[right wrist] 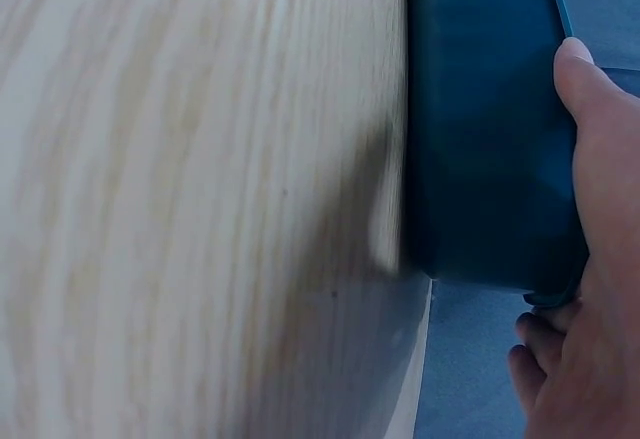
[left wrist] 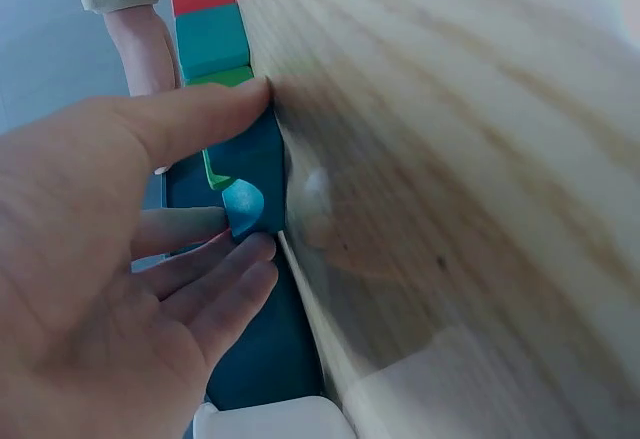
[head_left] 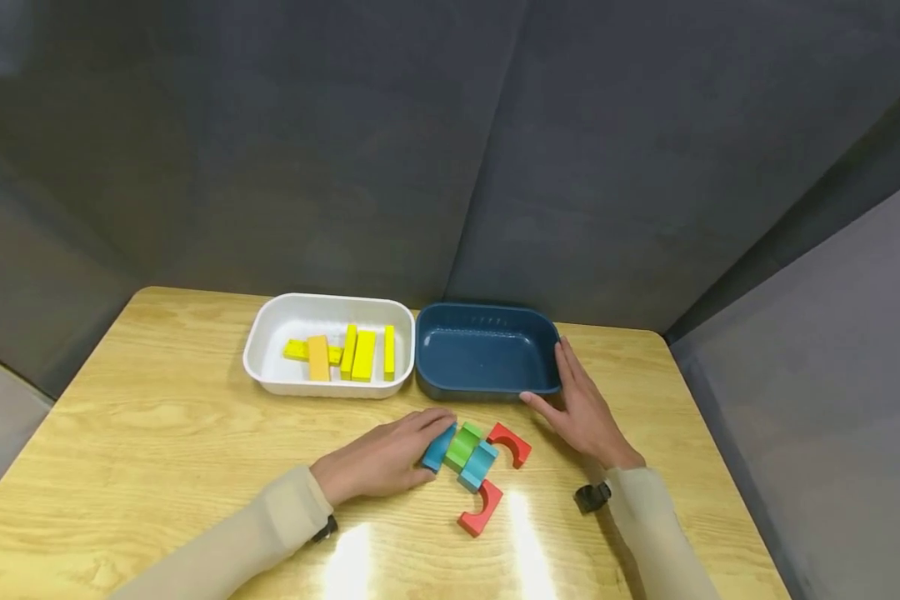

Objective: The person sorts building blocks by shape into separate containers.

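The left hand [head_left: 378,461] lies on the wooden surface [head_left: 157,450] with its fingers [head_left: 427,421] curled round the blue block [head_left: 438,448], thumb on the near side and fingertips on the far side; the left wrist view shows the same pinch, thumb above and fingers [left wrist: 215,259] below the block [left wrist: 245,209]. That blue block sits at the 9 o'clock end of a tight row of blocks near the middle of the surface, touching a green block [head_left: 462,446], which in turn touches a second blue block [head_left: 478,465].

A red arch [head_left: 510,443] lies just beside the row at 3 o'clock, and another red arch [head_left: 482,508] lies at 6 o'clock, its end close to the second blue block.

The right hand [head_left: 581,408] rests against the dark blue tray [head_left: 450,379], at the tray's 4 o'clock corner. Its fingers [head_left: 566,358] lie straight and together along the tray's 3 o'clock wall, and the thumb reaches along the near wall. The right wrist view shows the thumb tip [right wrist: 575,59] laid on the tray's outer wall [right wrist: 480,159].

A white tray [head_left: 270,375] stands touching the dark blue tray at 9 o'clock. It holds 5 yellow bars [head_left: 363,354], some lying flat and some on edge.

Grey fabric panels [head_left: 345,150] close off the space beyond the surface at 12 o'clock and 3 o'clock. Both sleeves [head_left: 270,525] are beige.
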Available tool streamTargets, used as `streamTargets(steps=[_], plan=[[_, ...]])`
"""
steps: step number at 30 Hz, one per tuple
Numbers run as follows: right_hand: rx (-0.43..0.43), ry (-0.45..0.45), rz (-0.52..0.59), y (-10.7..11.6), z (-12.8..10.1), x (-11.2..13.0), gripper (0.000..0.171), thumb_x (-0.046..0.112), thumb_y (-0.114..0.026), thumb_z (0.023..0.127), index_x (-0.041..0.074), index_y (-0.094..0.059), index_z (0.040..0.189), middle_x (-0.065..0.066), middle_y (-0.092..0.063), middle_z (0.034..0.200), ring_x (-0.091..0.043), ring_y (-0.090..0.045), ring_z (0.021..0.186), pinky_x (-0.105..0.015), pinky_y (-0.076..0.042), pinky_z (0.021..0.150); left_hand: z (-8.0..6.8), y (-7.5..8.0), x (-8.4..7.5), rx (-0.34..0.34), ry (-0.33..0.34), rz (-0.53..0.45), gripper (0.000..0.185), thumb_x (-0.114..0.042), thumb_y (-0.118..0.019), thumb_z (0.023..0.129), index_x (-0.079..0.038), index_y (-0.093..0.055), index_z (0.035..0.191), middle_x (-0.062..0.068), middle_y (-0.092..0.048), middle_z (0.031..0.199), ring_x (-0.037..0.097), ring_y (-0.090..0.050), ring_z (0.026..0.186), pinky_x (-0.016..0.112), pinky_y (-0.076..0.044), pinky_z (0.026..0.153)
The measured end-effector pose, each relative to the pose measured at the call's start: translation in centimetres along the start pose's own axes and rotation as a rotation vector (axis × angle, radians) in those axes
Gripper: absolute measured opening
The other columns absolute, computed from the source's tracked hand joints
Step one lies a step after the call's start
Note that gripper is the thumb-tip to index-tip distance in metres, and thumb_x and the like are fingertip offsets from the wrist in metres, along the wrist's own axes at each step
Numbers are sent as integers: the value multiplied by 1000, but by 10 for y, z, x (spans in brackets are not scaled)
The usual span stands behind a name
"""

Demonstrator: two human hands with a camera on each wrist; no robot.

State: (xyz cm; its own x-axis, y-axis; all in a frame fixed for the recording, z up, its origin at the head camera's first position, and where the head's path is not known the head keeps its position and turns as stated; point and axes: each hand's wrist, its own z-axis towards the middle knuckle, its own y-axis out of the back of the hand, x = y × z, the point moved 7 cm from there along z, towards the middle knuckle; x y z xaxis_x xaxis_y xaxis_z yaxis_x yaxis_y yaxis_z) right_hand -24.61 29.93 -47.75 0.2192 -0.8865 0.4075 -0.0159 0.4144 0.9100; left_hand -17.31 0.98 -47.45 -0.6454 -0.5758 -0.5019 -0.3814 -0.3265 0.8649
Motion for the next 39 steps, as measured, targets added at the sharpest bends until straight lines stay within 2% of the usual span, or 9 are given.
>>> streamTargets(steps=[17,24,29,34,39], plan=[[-4,2,11,1,-1,0,112,64,-66,99,9,-4,173,-2,7,181,-44,-15,163,-71,-22,126,-4,2,-3,-39,-6,76,78,-35,-80,97,-9,-45,163,6,-48,160,21,-52,142,40,-55,109],[-9,6,10,0,-1,-1,111,65,-66,99,8,-5,173,-2,6,181,-43,-16,164,-71,-23,126,-8,0,-1,-32,17,67,78,-43,-79,96,-11,-49,160,4,-50,157,19,-56,136,38,-58,103],[-7,-4,12,0,-1,-1,112,65,-66,99,9,-5,173,-3,6,181,-44,-15,163,-72,-22,126,-14,0,0,-44,20,53,77,-48,-75,95,-13,-50,159,4,-52,155,18,-57,134,38,-57,104],[-11,-2,11,2,-2,1,111,65,-66,99,8,-6,173,-7,4,181,-45,-15,163,-72,-22,126,-19,2,-1,-71,10,36,79,-52,-74,94,-14,-51,159,4,-52,154,19,-58,132,39,-57,105],[-21,3,1,3,-2,2,111,65,-66,99,6,-8,173,-13,-2,181,-46,-17,162,-72,-23,125,-21,11,-6,-119,-15,31,79,-53,-75,93,-13,-53,157,4,-54,151,19,-59,130,39,-58,105]])
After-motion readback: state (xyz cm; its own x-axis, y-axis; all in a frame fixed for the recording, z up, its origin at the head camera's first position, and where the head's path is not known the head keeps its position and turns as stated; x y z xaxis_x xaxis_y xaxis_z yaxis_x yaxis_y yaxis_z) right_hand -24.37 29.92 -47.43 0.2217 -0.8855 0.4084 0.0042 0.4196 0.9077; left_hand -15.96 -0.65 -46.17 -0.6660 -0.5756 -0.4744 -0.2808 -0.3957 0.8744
